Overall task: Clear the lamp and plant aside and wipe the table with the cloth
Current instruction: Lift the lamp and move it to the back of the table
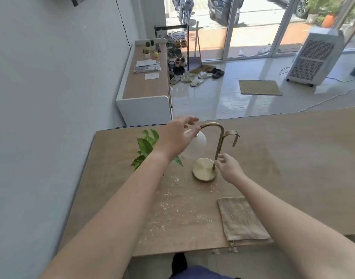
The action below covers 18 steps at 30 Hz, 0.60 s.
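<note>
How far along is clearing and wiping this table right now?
Nothing looks finished: lamp and plant stand on the table, crumbs scattered in front. In hand: the left hand is over the lamp's globe, the right hand at its stem, grip unclear. Still to do: move both aside, then wipe with the cloth lying folded, untouched.

On the table the lamp stands with the plant just left of it. The cloth lies in front, near the edge, crumbs to its left.

A home entryway: shoe rack, doormat, glass doors.
</note>
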### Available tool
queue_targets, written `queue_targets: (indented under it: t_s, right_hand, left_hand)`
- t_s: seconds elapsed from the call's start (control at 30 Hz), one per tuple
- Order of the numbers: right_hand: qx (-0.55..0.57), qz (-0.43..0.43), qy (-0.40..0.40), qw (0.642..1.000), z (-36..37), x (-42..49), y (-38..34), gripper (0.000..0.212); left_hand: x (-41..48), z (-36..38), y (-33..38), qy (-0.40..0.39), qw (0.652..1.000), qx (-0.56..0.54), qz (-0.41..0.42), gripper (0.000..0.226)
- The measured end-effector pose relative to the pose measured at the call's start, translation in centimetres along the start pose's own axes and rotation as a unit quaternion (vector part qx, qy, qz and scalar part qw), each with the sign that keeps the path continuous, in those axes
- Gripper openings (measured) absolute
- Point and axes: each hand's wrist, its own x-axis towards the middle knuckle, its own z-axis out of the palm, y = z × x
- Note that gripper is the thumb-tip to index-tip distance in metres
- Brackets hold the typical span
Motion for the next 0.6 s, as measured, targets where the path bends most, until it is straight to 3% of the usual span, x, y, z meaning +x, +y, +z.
queue_targets:
  t_s: [0.2,0.6]
  right_hand:
    - [0.0,0.005,0.017,1.0,1.1,1.5,0.3,0.026]
    - [-0.074,-0.022,0.011,0.997,2.2,2.8,1.4,0.024]
  left_hand:
    - [1.2,0.6,-0.7,-0.016,0.999,0.002,0.03,0.023]
    - [1.9,0.8,0.9,-0.008,1.0,0.024,0.005,0.021]
